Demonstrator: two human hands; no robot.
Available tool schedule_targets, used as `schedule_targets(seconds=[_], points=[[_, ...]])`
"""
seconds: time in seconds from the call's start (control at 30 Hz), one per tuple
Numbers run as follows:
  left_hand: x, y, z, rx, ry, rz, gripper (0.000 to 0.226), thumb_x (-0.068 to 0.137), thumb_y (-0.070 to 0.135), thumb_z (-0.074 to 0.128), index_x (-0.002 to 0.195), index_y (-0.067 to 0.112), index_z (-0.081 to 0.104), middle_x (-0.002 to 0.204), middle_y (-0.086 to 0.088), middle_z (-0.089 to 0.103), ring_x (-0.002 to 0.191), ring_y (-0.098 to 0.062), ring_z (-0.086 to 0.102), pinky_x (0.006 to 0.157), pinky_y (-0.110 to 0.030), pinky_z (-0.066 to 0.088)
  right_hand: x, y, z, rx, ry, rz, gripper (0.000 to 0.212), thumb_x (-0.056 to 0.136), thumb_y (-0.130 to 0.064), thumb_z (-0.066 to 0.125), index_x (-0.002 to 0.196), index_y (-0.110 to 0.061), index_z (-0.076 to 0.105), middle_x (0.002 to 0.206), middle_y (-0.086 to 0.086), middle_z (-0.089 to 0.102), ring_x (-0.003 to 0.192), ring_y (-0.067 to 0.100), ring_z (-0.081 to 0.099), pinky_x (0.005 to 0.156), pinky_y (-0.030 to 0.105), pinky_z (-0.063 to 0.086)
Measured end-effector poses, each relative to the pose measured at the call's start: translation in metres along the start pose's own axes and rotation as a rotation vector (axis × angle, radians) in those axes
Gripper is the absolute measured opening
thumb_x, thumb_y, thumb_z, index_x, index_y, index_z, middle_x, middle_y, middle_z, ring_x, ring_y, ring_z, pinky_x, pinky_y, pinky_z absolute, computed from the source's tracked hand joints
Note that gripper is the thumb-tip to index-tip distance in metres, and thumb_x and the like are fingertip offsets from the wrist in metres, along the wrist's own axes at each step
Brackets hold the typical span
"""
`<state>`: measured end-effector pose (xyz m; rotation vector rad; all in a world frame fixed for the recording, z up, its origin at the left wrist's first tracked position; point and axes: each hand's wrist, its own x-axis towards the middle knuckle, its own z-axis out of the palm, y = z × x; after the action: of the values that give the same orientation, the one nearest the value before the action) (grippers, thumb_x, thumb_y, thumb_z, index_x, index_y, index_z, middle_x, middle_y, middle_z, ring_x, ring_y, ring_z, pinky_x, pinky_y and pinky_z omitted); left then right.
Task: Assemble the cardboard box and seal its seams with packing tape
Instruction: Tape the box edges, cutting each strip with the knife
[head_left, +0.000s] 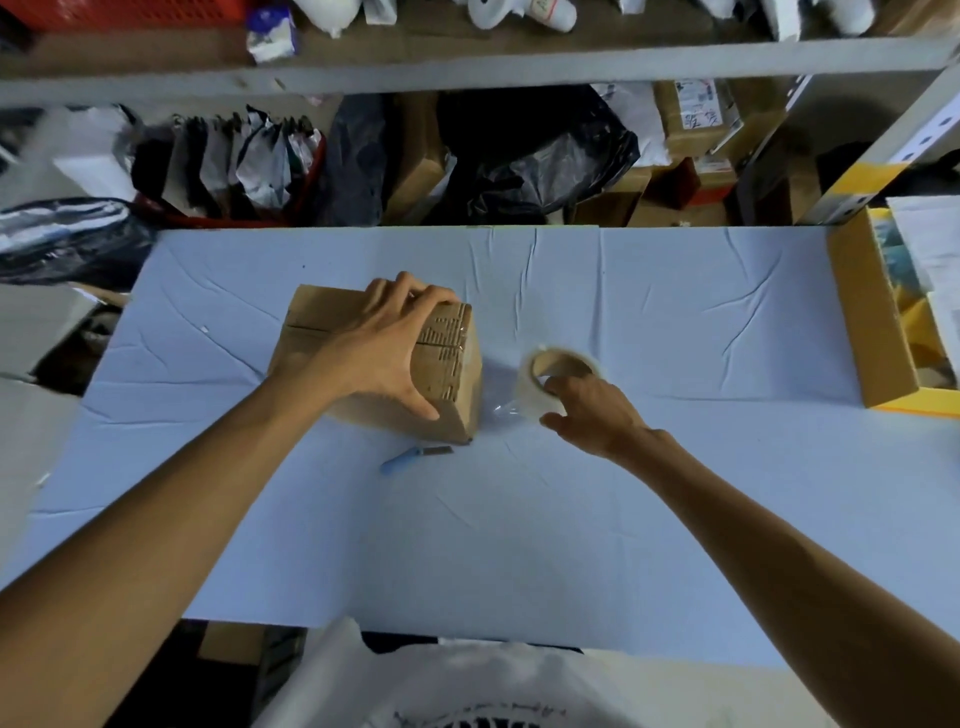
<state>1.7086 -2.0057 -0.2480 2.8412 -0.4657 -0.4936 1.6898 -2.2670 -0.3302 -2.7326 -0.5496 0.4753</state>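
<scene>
Blue table (675, 467), cluttered shelves (467, 62) | left grip (387, 353) clasps box (449, 358) | right grip (592, 410) holds tape (561, 364)

- 1 closed brown cardboard box (311, 319)
- 1 roll of clear packing tape with tan card core (566, 362)
- 1 small blue-handled cutter (410, 458)
- 2 bare hands: left hand (387, 353), right hand (592, 410)
- 1 open yellow-sided cardboard carton (872, 332)
- 1 table under creased pale blue cloth (675, 493)
- 1 grey metal shelf board (467, 65)
</scene>
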Motion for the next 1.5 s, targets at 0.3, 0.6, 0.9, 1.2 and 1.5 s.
schedule_targets(seconds=[0.3,0.6,0.9,1.2,1.5], points=[[-0.005,-0.008,0.001,0.163,-0.053,-0.103,0.121,0.041,0.081,0.070,0.133,0.026,0.014,0.122,0.000,0.019,0.108,-0.023,0.022,0.093,-0.046,0.034,0.005,-0.042,-0.042,0.208,0.049,0.142,0.026,0.083,-0.024,0.062,0.100,-0.005,0.059,0.100,0.009,0.064,0.092,0.031,0.059,0.077,0.041,0.052],[-0.003,-0.003,0.002,0.140,0.010,-0.203,0.134,0.038,0.084,0.063,0.141,0.013,0.017,0.127,-0.008,0.020,0.108,-0.027,0.022,0.094,-0.052,0.034,0.010,-0.063,-0.076,0.654,0.099,0.313,0.024,0.069,-0.029,0.060,0.059,-0.018,0.042,0.057,-0.004,0.039,0.053,0.014,0.034,0.051,0.027,0.026],[0.016,0.016,-0.037,-0.519,0.140,0.125,0.084,0.070,0.067,0.063,0.138,0.022,0.042,0.138,0.011,0.040,0.127,0.000,0.037,0.099,-0.007,0.032,0.003,-0.058,-0.096,0.960,0.152,0.321,0.038,0.067,-0.027,0.063,0.079,0.007,0.052,0.068,0.024,0.043,0.060,0.035,0.042,0.058,0.039,0.026],[0.051,0.016,-0.046,-0.872,-0.079,0.060,0.017,0.075,0.037,0.066,0.084,0.023,0.064,0.080,0.009,0.068,0.078,-0.008,0.066,0.069,-0.013,0.050,0.012,-0.067,-0.105,0.919,0.140,0.301,0.033,0.070,-0.030,0.062,0.074,0.002,0.052,0.061,0.011,0.041,0.056,0.027,0.038,0.054,0.037,0.027],[0.064,-0.004,-0.050,-0.683,-0.036,-0.034,0.008,0.075,0.020,0.078,0.074,0.024,0.071,0.070,0.013,0.071,0.065,-0.002,0.067,0.062,-0.014,0.051,0.011,-0.078,-0.102,0.750,0.107,0.377,0.035,0.069,-0.051,0.072,0.080,-0.019,0.065,0.065,-0.001,0.063,0.051,0.010,0.051,0.041,0.016,0.035]])
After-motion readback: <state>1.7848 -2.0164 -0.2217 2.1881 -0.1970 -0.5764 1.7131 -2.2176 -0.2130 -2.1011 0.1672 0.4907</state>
